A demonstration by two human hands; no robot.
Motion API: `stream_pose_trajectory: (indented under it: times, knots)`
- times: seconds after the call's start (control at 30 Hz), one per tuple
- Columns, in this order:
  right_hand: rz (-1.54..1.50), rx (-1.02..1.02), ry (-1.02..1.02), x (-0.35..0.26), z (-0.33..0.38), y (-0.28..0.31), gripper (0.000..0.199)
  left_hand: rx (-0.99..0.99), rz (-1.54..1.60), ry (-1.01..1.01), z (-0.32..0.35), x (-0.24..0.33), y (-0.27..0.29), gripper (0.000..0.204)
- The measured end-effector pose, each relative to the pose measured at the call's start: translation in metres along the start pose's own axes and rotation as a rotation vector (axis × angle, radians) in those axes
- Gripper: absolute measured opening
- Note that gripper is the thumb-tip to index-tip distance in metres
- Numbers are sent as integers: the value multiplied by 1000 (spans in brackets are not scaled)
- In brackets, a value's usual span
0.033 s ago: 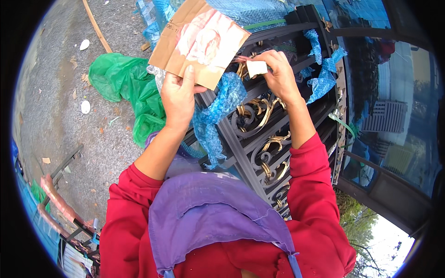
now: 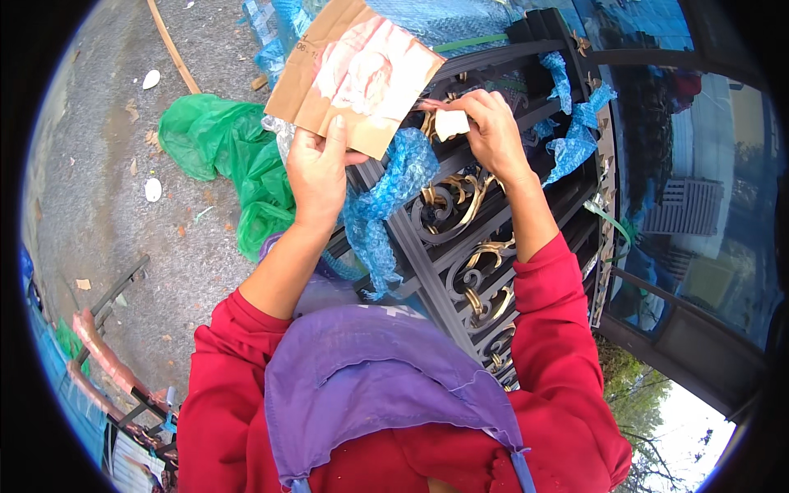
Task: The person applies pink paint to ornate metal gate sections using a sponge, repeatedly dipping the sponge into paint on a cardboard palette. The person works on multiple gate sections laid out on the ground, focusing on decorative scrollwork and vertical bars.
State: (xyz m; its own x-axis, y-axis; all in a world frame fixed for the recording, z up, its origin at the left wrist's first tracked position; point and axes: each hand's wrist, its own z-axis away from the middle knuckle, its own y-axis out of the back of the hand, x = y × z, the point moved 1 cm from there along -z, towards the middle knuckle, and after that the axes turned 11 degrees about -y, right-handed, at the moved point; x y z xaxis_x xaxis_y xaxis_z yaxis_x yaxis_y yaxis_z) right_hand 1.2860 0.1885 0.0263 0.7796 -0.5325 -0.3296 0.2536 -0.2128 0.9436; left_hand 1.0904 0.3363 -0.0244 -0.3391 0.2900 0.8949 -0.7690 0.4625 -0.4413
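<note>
My left hand (image 2: 319, 172) grips the lower edge of a piece of brown cardboard (image 2: 300, 90), thumb on top. Wet-looking pink-copper paint (image 2: 362, 78) is smeared over the cardboard's middle. Beside its right edge, my right hand (image 2: 496, 131) pinches a small cream-white block (image 2: 451, 124); whether it is sponge or something else I cannot tell. A reddish tip shows by the fingers, close to the cardboard. Beneath both hands lie dark metal gate panels (image 2: 427, 287) with scrolls and gold-coloured leaves (image 2: 485, 251). Crumpled blue bubble wrap (image 2: 382, 205) hangs over the panel's edge below the cardboard.
Green plastic sheeting (image 2: 222, 148) lies left on the gravel ground (image 2: 115, 205), near a wooden strip (image 2: 174, 48). More bubble wrap (image 2: 579, 123) clings to the panels at right. Dark-framed, blue-wrapped panels (image 2: 690, 189) stand beyond. Copper-coloured pieces (image 2: 103, 349) are at lower left.
The cream-white block has turned and shifted very slightly left in my right hand. My left hand and the cardboard look almost unchanged.
</note>
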Motion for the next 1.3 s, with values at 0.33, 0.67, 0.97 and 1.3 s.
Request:
stream_pose_trajectory:
  times: [0.33,0.67,0.97,1.3]
  knots:
    - [-10,38,-27,6,-3,-1,33,9,12,6,0,-1,-1,32]
    - [42,130,-84,3,-2,1,32,19,22,4,0,-3,1,31]
    - [-43,88,-11,-9,-5,-16,32,22,-16,35,-1,-2,2,29]
    - [-23,237,-141,-7,-5,-16,27,9,4,26,-2,-1,2,29]
